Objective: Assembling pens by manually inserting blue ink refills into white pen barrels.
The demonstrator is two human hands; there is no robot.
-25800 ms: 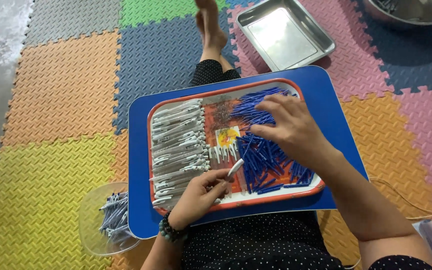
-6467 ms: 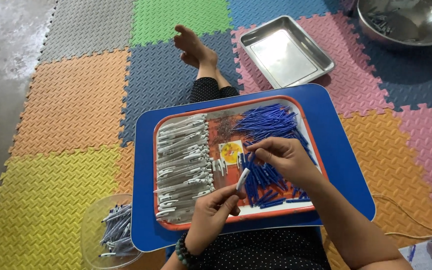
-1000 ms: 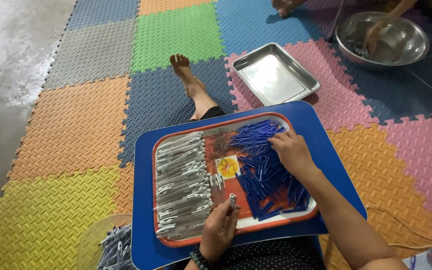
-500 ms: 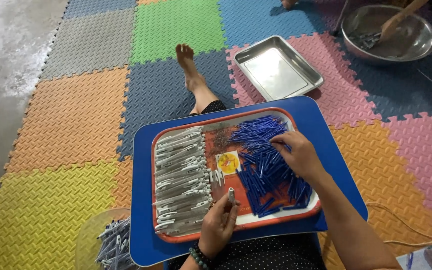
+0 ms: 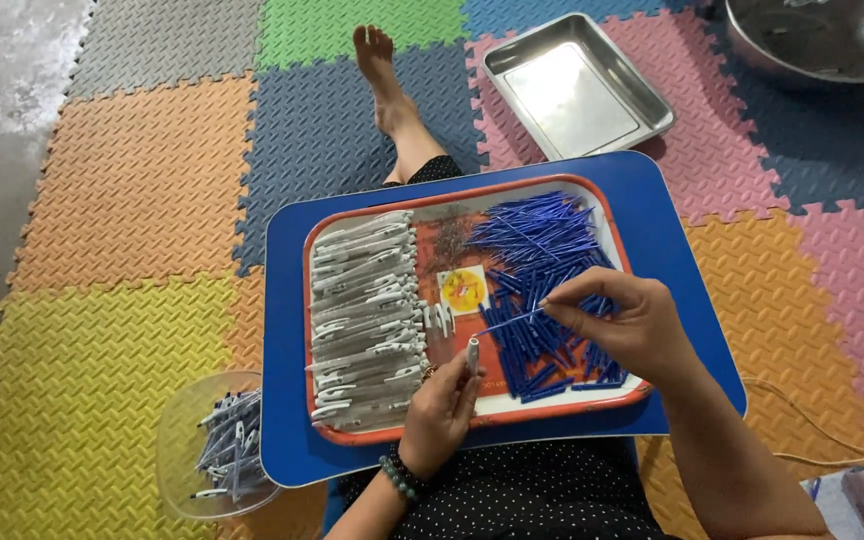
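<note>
An orange-rimmed tray (image 5: 457, 432) rests on a larger blue tray (image 5: 287, 340) on my lap. It holds a stack of white pen barrels (image 5: 367, 310) on the left and a heap of blue pen refills (image 5: 542, 270) on the right. My left hand (image 5: 442, 410) grips one white pen barrel (image 5: 472, 352) upright near the tray's front. My right hand (image 5: 622, 325) pinches a blue refill (image 5: 507, 322) whose tip points toward that barrel's end.
A clear bowl (image 5: 174, 450) of assembled pens sits at my lower left. An empty steel tray (image 5: 577, 85) lies ahead on the foam mats, with a steel bowl (image 5: 817, 40) at the top right. My bare foot (image 5: 382, 65) stretches forward. A thin cord (image 5: 832, 455) runs at right.
My right hand has lifted a blue refill from the heap and brought it left toward the barrel in my left hand. The other person's hand at the steel bowl is gone from view.
</note>
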